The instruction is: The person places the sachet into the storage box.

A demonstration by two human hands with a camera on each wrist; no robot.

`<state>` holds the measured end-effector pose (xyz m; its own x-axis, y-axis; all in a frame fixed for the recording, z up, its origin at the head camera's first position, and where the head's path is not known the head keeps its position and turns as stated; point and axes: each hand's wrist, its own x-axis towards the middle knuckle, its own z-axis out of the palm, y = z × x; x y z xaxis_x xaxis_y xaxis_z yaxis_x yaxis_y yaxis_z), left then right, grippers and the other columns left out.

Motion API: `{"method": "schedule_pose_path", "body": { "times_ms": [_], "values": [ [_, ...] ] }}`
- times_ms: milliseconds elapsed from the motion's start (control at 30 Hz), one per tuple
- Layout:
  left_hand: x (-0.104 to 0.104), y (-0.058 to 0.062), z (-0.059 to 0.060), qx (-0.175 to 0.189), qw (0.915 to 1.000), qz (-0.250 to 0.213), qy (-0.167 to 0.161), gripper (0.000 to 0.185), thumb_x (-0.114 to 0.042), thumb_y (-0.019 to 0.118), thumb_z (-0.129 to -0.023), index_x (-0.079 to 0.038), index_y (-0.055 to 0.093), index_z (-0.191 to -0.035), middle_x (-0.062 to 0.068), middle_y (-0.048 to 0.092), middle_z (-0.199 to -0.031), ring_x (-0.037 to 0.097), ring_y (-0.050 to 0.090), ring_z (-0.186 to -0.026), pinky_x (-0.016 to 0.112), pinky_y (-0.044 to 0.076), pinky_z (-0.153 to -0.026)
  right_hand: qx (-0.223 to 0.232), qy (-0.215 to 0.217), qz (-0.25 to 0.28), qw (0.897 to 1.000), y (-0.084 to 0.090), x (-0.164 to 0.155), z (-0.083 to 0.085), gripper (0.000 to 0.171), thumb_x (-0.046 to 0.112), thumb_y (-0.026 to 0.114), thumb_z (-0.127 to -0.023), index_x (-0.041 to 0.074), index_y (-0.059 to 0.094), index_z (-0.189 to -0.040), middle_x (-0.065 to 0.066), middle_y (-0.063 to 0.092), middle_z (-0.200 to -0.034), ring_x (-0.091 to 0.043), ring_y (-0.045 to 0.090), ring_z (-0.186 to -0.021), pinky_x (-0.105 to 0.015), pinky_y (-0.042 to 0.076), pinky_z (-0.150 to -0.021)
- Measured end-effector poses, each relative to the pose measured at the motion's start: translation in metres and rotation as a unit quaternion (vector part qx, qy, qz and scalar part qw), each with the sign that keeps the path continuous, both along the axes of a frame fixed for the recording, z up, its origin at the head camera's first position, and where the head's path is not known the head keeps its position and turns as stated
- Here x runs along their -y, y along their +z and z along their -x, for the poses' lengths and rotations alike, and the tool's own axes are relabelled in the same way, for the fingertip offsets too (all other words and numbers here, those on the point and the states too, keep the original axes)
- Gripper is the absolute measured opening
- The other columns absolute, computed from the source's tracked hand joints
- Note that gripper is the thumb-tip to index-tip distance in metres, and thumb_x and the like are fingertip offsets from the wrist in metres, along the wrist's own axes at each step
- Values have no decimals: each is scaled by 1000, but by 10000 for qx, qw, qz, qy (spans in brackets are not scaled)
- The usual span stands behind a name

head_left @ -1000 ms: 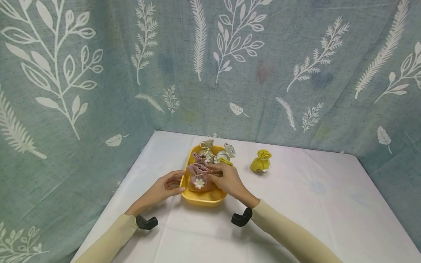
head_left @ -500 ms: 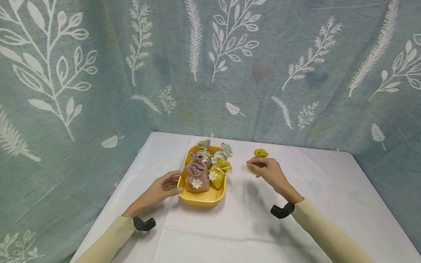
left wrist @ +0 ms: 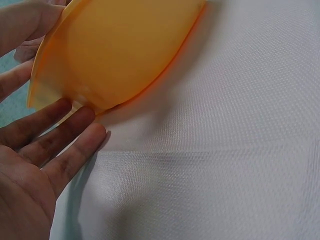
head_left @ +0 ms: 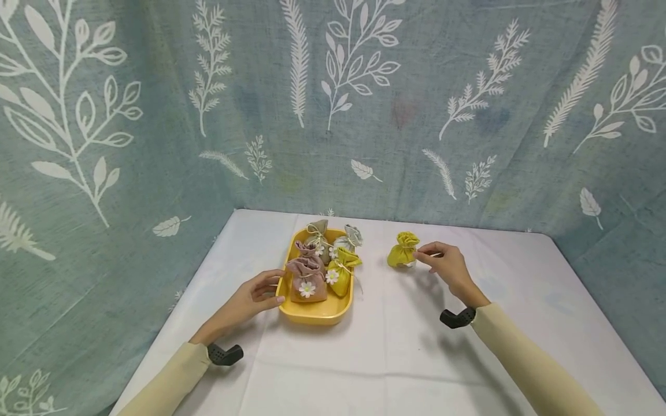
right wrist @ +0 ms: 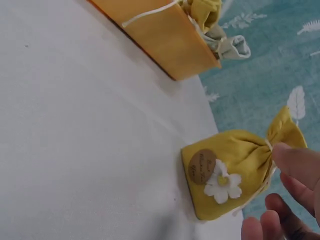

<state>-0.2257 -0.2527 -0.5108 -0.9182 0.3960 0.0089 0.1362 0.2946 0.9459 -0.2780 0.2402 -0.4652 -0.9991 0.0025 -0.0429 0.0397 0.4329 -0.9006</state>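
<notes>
A yellow drawstring pouch (head_left: 399,255) stands upright on the table. Its white cloth flower (right wrist: 222,182) and round brown label (right wrist: 202,166) show in the right wrist view. My right hand (head_left: 451,267) is at its right side, thumb tip overlapping the tied neck, a gap showing between thumb and forefinger. To the left, my left hand (head_left: 260,294) rests its spread, mostly straight fingers against the side of an orange-yellow plastic tray (head_left: 314,319). Inside stand mauve pouches (head_left: 308,274), a yellow pouch (head_left: 340,280), a brown-grey pouch (head_left: 318,237) and a pale grey pouch (head_left: 350,240).
A white cloth covers the table (head_left: 322,375). Behind it and along the sides hangs a blue-green curtain (head_left: 333,144) with white leaf prints. A loose cord (right wrist: 147,14) hangs over the tray's right wall. Each wrist wears a black camera (head_left: 458,318).
My right hand has left the tray, uncovering the yellow pouch inside, and moved right to the far side of the standing yellow pouch. My left hand stays at the tray.
</notes>
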Motion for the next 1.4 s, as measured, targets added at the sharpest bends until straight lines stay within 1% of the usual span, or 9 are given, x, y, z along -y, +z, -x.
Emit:
{"method": "schedule_pose_path", "body": {
  "times_ms": [133,200,333,467,600,700,900,1233,1400],
  "values": [
    [1,-1,-1,-5,10000,-42,-4,65,-25,79,-94,-19,48,-150,21,52,-147,36,57,-128,31,51,-104,137,124,-108,9998,-4,1,9,52,35,77,-95,6,64,-136,-18,62,-128,-35,61,-113,-50,59,-86],
    [2,-1,-1,-5,10000,-70,0,65,-24,79,-93,-19,48,-150,21,52,-146,36,57,-128,31,51,-104,253,223,-79,9994,-5,3,13,60,36,77,-95,5,58,-143,-20,58,-134,-36,61,-115,-50,59,-88],
    [2,-1,0,4,10000,-89,-12,66,-24,79,-93,-18,48,-150,21,52,-146,36,57,-129,30,52,-104,425,213,-32,9989,-6,6,19,70,38,77,-94,3,52,-148,-21,56,-139,-37,61,-118,-49,58,-90],
    [1,0,2,7,10000,-82,-46,66,-25,79,-94,-18,47,-151,21,51,-148,36,56,-130,31,51,-105,460,153,-2,9988,-7,8,23,76,41,78,-93,2,48,-152,-21,55,-141,-35,60,-122,-47,58,-93],
    [1,0,2,2,10000,-83,-30,66,-24,79,-94,-18,47,-151,21,51,-147,37,57,-129,32,51,-105,470,116,-36,9988,-10,11,28,74,43,79,-92,-1,54,-146,-19,48,-153,-35,58,-125,-46,57,-94],
    [1,0,1,10,10000,-67,-7,65,-24,79,-94,-18,48,-150,20,52,-147,36,57,-129,30,51,-104,394,18,-176,9991,-13,15,30,69,43,79,-92,-3,59,-140,-19,46,-155,-36,60,-122,-45,58,-93],
    [2,-2,1,42,9999,-91,-5,64,-24,79,-93,-20,49,-150,20,52,-146,36,57,-128,30,51,-104,203,-191,-283,9992,-15,21,32,61,37,77,-94,-3,62,-138,-23,52,-143,-37,60,-118,-44,59,-91],
    [2,-3,0,79,9999,-76,6,65,-26,79,-94,-22,48,-150,19,52,-147,35,57,-129,31,51,-105,-151,-467,-485,9976,-14,21,24,55,40,79,-92,-1,71,-127,-15,62,-130,-29,64,-102,-39,61,-85],
    [1,-1,0,45,10000,-48,6,64,-25,79,-94,-20,48,-150,19,53,-146,35,57,-128,29,51,-104,-278,-391,-521,9975,-10,20,19,52,43,79,-91,1,74,-123,-13,65,-125,-26,62,-98,-39,60,-83]
  ]
}}
